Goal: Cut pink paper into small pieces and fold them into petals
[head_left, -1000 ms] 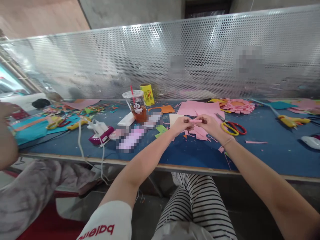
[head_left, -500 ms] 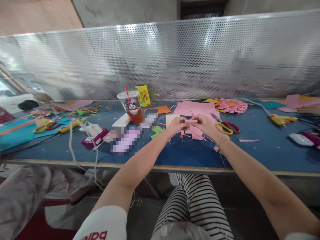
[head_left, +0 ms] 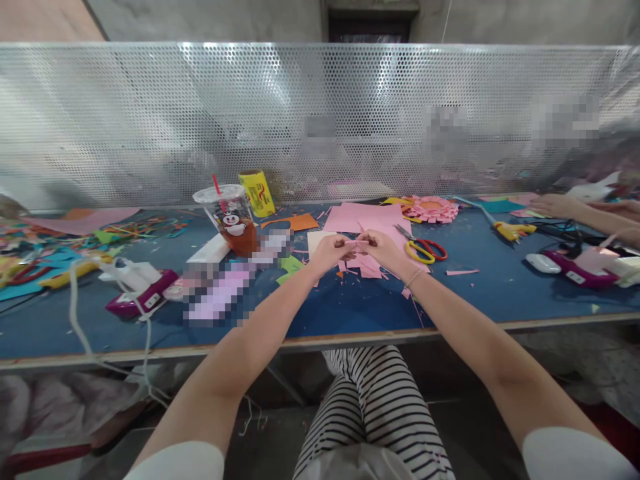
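My left hand [head_left: 334, 252] and my right hand [head_left: 379, 247] meet over the table, fingers closed on a small strip of pink paper [head_left: 356, 245] between them. My fingers cover most of the strip. Beneath and behind them lie a large pink paper sheet [head_left: 345, 217], a cream piece of paper [head_left: 316, 241] and pink scraps [head_left: 369, 269]. To the right of my right hand rest scissors [head_left: 423, 252] with yellow and red handles, blades slightly apart. Farther back sits a fringed pink paper ring [head_left: 434, 209].
Left stand a lidded cup of brown drink [head_left: 237, 230], a yellow packet [head_left: 257, 193] and a purple power strip [head_left: 143, 293] with white cables. On the right are a yellow glue gun [head_left: 515, 231], another purple power strip [head_left: 583, 272] and another person's hand [head_left: 557, 205]. A perforated metal screen [head_left: 280, 120] closes the back.
My view has turned to the right, so the table things sit farther left. My hands keep the pink strip and have drawn a little closer together. Another person's arm shows more at right.
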Action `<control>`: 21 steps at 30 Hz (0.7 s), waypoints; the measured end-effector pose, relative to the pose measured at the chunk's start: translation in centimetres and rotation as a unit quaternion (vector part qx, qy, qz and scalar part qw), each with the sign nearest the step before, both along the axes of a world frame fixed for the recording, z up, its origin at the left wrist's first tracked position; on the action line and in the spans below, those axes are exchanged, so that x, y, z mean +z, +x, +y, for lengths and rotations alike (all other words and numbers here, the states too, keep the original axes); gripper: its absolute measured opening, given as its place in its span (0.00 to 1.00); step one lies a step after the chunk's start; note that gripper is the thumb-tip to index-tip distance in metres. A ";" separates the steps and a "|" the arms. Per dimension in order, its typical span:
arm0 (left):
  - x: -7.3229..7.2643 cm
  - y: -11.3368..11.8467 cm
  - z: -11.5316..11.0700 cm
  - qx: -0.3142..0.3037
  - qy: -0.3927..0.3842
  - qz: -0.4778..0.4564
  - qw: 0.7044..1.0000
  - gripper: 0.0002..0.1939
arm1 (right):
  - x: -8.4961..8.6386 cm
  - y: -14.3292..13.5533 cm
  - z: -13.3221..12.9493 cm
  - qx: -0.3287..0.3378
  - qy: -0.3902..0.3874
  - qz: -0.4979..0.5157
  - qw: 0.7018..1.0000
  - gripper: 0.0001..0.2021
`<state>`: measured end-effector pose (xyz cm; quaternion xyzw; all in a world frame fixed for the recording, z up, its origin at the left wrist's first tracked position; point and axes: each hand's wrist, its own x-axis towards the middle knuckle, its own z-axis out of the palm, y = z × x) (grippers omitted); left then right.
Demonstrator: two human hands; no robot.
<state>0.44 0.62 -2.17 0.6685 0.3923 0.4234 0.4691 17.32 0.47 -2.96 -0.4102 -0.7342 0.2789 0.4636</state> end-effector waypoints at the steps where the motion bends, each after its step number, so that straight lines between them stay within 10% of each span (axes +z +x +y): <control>1: 0.0 0.0 0.0 0.000 0.002 0.002 1.000 0.15 | 0.0 0.0 0.0 0.001 -0.006 0.006 1.000 0.09; 21: 0.1 -0.1 0.3 0.010 -0.033 -0.126 0.991 0.16 | 0.3 0.1 0.4 0.026 -0.086 0.172 0.981 0.14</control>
